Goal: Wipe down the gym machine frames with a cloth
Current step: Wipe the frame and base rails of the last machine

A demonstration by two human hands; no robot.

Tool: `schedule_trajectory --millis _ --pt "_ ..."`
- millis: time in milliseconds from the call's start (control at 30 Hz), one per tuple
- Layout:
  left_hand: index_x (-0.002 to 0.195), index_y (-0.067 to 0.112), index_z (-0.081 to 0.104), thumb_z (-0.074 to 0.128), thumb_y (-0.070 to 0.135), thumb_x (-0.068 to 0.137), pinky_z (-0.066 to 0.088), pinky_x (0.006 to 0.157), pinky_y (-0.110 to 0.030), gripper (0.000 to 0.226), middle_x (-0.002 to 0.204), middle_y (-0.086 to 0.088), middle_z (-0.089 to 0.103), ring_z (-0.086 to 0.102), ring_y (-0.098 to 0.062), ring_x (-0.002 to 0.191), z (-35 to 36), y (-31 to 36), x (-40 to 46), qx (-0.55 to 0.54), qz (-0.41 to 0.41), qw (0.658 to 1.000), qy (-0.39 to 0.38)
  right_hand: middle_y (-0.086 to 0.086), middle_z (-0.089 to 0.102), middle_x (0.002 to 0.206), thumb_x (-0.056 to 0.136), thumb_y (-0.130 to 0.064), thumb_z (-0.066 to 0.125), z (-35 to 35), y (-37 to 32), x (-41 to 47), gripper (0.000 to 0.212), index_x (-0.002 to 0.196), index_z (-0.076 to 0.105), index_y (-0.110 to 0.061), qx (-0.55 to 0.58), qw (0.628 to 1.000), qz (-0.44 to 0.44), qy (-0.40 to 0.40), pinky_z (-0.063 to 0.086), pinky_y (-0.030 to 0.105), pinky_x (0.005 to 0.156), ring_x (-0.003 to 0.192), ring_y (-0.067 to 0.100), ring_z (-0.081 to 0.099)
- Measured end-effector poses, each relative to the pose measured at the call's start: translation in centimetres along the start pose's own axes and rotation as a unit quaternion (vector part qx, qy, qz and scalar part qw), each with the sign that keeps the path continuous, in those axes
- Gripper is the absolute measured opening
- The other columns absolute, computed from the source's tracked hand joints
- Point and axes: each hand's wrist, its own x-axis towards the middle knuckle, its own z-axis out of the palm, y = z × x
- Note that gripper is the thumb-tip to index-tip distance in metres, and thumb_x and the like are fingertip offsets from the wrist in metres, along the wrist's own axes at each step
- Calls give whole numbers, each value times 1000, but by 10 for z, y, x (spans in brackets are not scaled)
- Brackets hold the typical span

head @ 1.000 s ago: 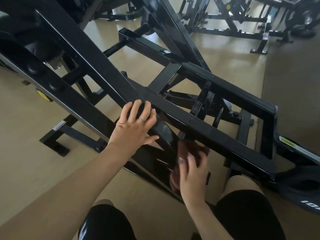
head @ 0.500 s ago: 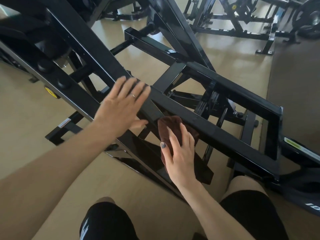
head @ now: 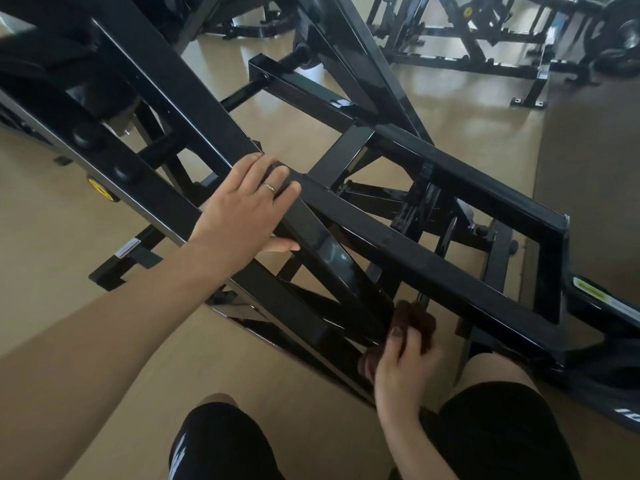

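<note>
Two hands work the black frame (head: 433, 258): the left hand (head: 242, 209) lies flat, fingers spread, on a slanted bar; the right hand (head: 401, 365) bunches a brown cloth (head: 414, 318) against the bar's lower end. The cloth looks soft and light, best gripped wadded; the glossy steel is rigid, probably slick.

Left hand (head: 242, 216) flat on black frame (head: 433, 265), right hand (head: 401, 368) gripping cloth (head: 414, 318)
</note>
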Motion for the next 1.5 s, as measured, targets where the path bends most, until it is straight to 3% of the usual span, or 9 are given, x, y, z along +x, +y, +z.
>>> schedule_trajectory --millis 233,400,633,800,933,1100,1200,1300,1500 --pt "146 15 39 28 84 88 12 126 -49 91 149 -14 43 29 -39 148 -2 0 0 -10 0 1000 -1 24 43 146 98 -24 67 52 -74 -21 21 118 69 -20 -36 952 -303 11 50 34 103 118 28 49" --pt "145 13 39 32 80 90 13 125 -50 88 149 -16 44 29 -40 147 0 0 -2 -20 2 1000 3 23 52 140 98 -24 55 24 -14 -11 26 115 71 -10 -91 955 -281 26 46 29 99 119 27 56" --pt "144 11 38 36 77 90 13 125 -51 86 147 -19 43 30 -42 145 2 0 -1 -28 8 1000 5 17 42 148 107 -22 47 -8 22 -2 34 134 60 -5 -2 997 64 32 36 26 94 120 25 55" --pt "144 10 39 35 78 90 13 125 -51 87 147 -19 44 30 -42 145 1 -1 0 -23 4 1000 3 13 49 139 105 -32 46 16 -48 3 30 119 64 -14 10 989 -149 9 51 33 102 123 22 56" --pt "144 11 37 34 78 90 13 125 -50 86 147 -19 44 30 -42 146 -1 0 0 -25 4 1000 7 13 53 138 105 -28 50 31 -83 9 28 125 62 -14 35 954 -297 6 43 20 103 121 16 54" --pt "143 11 38 33 79 89 13 125 -50 88 146 -18 44 30 -41 146 0 0 0 -19 5 1000 7 14 53 137 104 -31 44 12 -18 14 34 124 63 -11 -9 986 -168 -8 55 39 99 120 25 59" --pt "143 12 37 32 82 88 14 124 -50 90 145 -17 43 30 -40 146 -1 0 0 -16 2 1000 3 20 54 136 105 -24 48 4 6 11 34 131 62 -7 -32 998 -60 5 52 33 93 119 32 60" --pt "143 12 37 33 82 88 17 124 -50 90 145 -16 43 30 -40 146 -4 0 0 -13 3 1000 -7 17 52 139 103 -21 52 14 -29 5 26 123 65 -10 -30 990 -134 17 47 23 93 122 28 56" --pt "148 16 34 28 82 88 12 126 -49 89 153 -13 38 24 -38 150 -9 -3 -2 -31 11 999 -8 11 51 148 105 -30 52 53 -134 15 29 132 59 -21 28 937 -348 10 44 35 107 126 22 47"
